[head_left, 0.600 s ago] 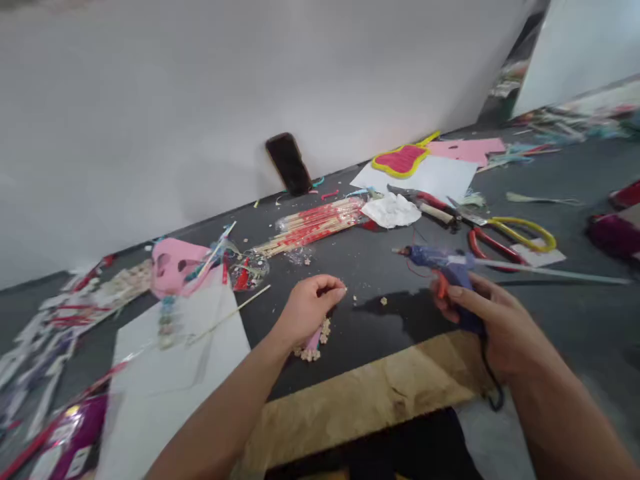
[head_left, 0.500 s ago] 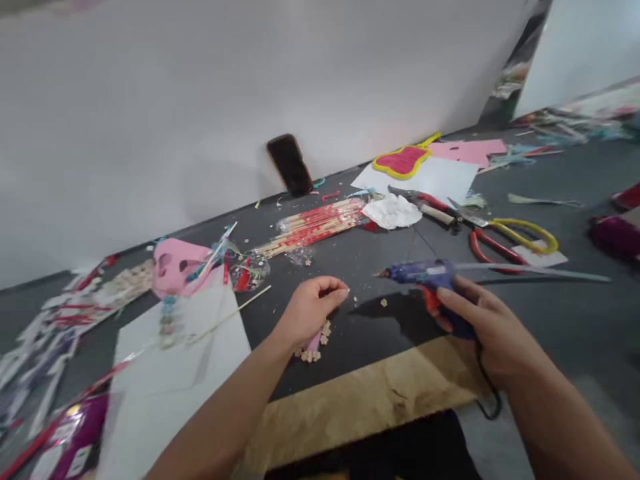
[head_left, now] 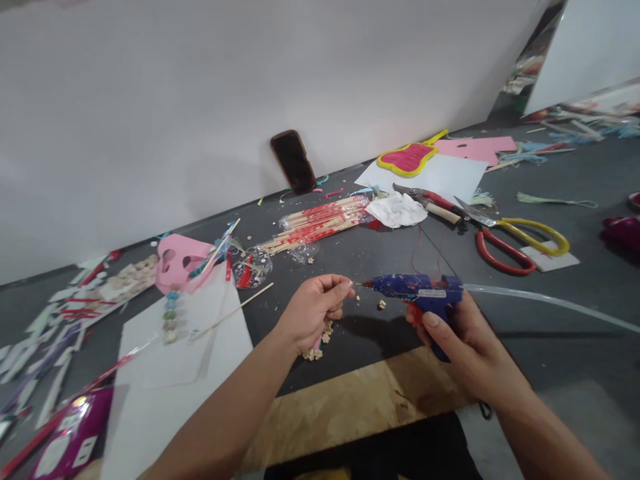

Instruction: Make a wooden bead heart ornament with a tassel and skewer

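My right hand (head_left: 465,340) grips a blue hot glue gun (head_left: 420,287) by its handle, fingers at the orange trigger. A long clear glue stick (head_left: 545,295) sticks out of its back. The nozzle points left, almost at the fingertips of my left hand (head_left: 320,307). Those fingers pinch a small pale piece, mostly hidden. A thin strand seems to run between piece and nozzle. Beneath my left hand lies a pink piece edged with small wooden flower beads (head_left: 313,355), partly covered. One loose flower bead (head_left: 382,305) lies on the table below the nozzle.
Wrapped sticks (head_left: 315,227), crumpled tissue (head_left: 397,210), pliers (head_left: 435,200) and scissors (head_left: 505,240) lie beyond my hands. A phone (head_left: 293,162) leans on the wall. White paper (head_left: 165,393) and a pink mask shape (head_left: 180,260) are at left.
The glue gun has moved left and slightly down, its nozzle now close to my left fingertips. My left hand still pinches the small piece. The view has shifted slightly.
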`<state>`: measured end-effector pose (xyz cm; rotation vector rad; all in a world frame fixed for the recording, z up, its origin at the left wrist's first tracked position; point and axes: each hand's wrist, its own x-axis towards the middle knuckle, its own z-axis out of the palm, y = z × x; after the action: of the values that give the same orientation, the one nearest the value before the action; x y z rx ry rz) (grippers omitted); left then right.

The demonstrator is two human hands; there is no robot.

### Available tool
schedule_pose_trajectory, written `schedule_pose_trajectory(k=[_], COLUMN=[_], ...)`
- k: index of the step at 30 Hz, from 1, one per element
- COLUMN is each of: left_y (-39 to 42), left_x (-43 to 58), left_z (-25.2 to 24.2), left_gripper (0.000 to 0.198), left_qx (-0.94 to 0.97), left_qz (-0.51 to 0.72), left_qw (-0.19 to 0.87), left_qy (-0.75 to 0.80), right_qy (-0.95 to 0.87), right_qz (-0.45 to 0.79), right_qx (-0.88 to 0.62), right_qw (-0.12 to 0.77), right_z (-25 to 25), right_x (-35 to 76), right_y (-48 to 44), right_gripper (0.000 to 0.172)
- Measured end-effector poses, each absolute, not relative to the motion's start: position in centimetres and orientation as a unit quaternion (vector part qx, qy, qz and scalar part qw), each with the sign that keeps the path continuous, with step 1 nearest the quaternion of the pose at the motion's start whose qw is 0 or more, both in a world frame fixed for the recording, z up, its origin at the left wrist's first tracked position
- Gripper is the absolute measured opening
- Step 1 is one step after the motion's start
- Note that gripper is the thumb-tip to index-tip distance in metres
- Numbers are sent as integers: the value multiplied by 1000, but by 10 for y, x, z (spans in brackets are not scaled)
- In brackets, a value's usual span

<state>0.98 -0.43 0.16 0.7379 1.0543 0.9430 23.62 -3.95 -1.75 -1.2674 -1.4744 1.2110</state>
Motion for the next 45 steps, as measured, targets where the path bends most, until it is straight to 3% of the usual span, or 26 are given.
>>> schedule_pose_trajectory(k=[8, 22, 34, 37, 42, 45], left_y=[-5, -4, -5, -6, -8, -10], left_x=[12, 12, 12, 12, 11, 12], left_z=[7, 6, 9, 10, 10, 13], left_gripper=[27, 27, 30, 30, 26, 22], left_qx=[329, 330, 337, 359, 402, 406], left_qz=[423, 422, 404, 389, 360, 351], left_qw=[698, 700, 693, 673, 628, 624], left_qy=[475, 472, 493, 517, 561, 569], right_qy=[-655, -680, -615, -642, -680, -664], right_qz=[395, 355, 408, 304, 72, 27], right_qx=[-511, -513, -536, -609, -721, -743], right_qw=[392, 385, 410, 352, 112, 73], right_z=[-7, -8, -14, -13, -1, 7], right_x=[229, 231, 239, 250, 269, 273], right_y=[-37, -37, -29, -12, 11, 8], right_gripper=[25, 20, 27, 28, 36, 41])
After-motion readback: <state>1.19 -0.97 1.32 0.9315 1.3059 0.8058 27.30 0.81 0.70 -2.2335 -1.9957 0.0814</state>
